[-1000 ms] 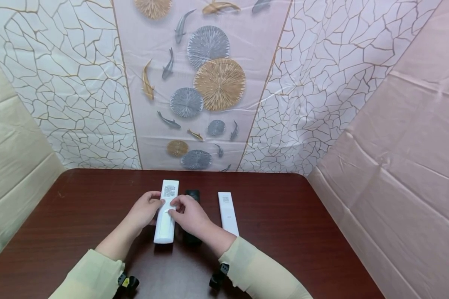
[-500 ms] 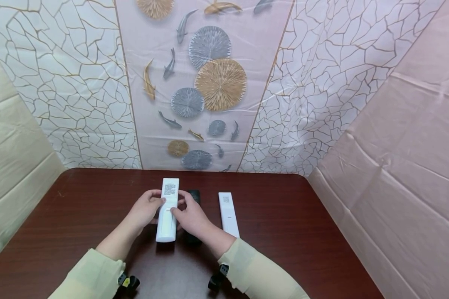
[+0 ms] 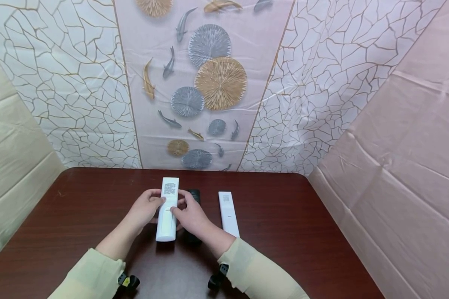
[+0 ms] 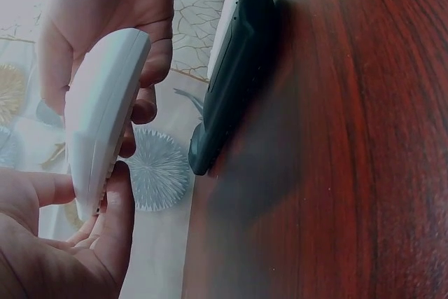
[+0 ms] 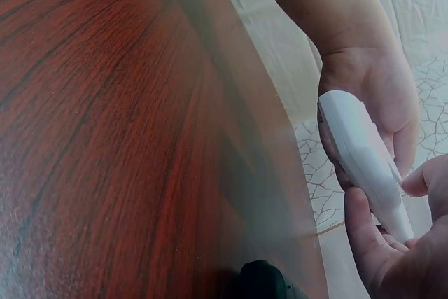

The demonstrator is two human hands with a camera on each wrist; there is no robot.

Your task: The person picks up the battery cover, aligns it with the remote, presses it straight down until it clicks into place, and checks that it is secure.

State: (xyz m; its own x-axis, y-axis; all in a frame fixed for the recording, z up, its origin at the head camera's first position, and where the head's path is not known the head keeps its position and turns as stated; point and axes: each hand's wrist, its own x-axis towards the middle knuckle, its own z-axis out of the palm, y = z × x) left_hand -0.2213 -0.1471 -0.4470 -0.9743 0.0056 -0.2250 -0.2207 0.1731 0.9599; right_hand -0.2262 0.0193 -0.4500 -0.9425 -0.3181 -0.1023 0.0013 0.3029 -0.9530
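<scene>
A white remote control (image 3: 166, 227) is held above the table, its back with a printed label facing up in the head view. My left hand (image 3: 144, 209) grips its left edge, thumb on top and fingers underneath. From the other side my right hand (image 3: 191, 215) holds it, the thumb resting on the back near the middle. The left wrist view shows this white remote (image 4: 105, 106) side-on, with small bumps along its underside. In the right wrist view the white remote (image 5: 353, 138) lies between both hands. A black remote (image 4: 234, 68) rests on the table, partly hidden by my right hand in the head view.
A second white remote (image 3: 228, 214) lies label up to the right, its near end covered by my right forearm. The dark red wooden table (image 3: 303, 249) ends at a patterned cloth backdrop (image 3: 194, 137). Each wrist carries a black camera.
My right hand's fingers have shifted from on top of the white remote to around its right edge, leaving the thumb on its back. The remote moved slightly up and right.
</scene>
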